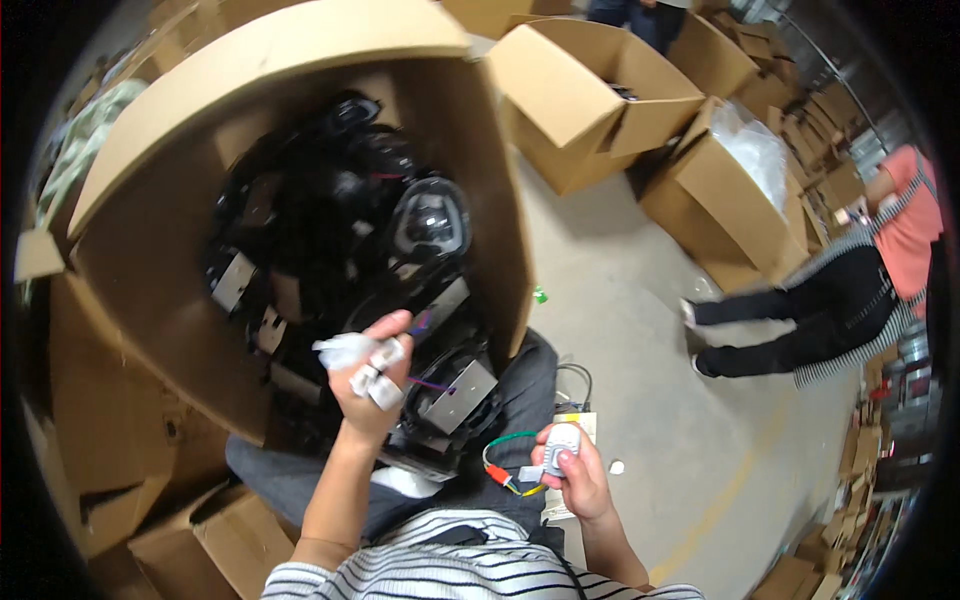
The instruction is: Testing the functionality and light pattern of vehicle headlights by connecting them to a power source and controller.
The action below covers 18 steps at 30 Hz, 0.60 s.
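Note:
In my right hand is a small light-grey device with a round knob, my thumb pressed on its face. Beside that hand, a green and yellow cable with a red-orange connector curves out. My left hand is closed at the near side of a big cardboard box, with white wraps or small white pieces about its fingers. Whatever it grips is hidden. Inside the box lie several glossy black units, some with metal plates and thin coloured wires.
Open cardboard boxes stand beyond, one holding clear plastic wrap. A person in a coral top stands at the right on the grey floor. More cartons sit at lower left.

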Tool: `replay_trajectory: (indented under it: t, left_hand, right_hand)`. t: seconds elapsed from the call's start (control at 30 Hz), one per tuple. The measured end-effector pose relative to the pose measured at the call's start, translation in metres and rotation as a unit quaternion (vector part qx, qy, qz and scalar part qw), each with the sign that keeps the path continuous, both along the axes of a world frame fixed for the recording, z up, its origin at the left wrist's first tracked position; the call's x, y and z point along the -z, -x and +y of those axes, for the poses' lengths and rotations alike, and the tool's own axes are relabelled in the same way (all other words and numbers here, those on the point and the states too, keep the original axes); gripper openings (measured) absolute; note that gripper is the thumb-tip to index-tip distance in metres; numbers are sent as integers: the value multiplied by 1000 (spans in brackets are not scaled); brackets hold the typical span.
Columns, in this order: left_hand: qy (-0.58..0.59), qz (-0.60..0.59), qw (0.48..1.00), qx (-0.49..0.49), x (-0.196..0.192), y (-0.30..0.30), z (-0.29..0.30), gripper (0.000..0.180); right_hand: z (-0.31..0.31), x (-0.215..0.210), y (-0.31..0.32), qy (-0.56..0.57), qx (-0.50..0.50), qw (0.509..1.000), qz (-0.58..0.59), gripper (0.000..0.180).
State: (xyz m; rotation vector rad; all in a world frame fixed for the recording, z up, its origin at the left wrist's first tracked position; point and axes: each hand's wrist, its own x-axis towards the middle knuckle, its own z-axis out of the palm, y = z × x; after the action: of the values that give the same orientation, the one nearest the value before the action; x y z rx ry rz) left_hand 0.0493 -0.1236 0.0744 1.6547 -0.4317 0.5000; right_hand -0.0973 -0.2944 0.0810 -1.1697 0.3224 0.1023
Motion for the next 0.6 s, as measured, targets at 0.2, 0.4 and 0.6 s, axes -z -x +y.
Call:
replay_trajectory:
  t: [0.2,0.4,0.6]
  left_hand:
    - [-13,-45,995,91,-23,33,26,26]
    - [-39,5,973,228,-7,50,39,23]
    - [-106,106,948,282,-6,67,35,29]
  right_hand:
    - [11,-2,6,-26,-62,998,-2,21]
    - [34,-15,11,43,-93,993,-63,38]
    - [43,-21,10,34,-63,996,-61,39]
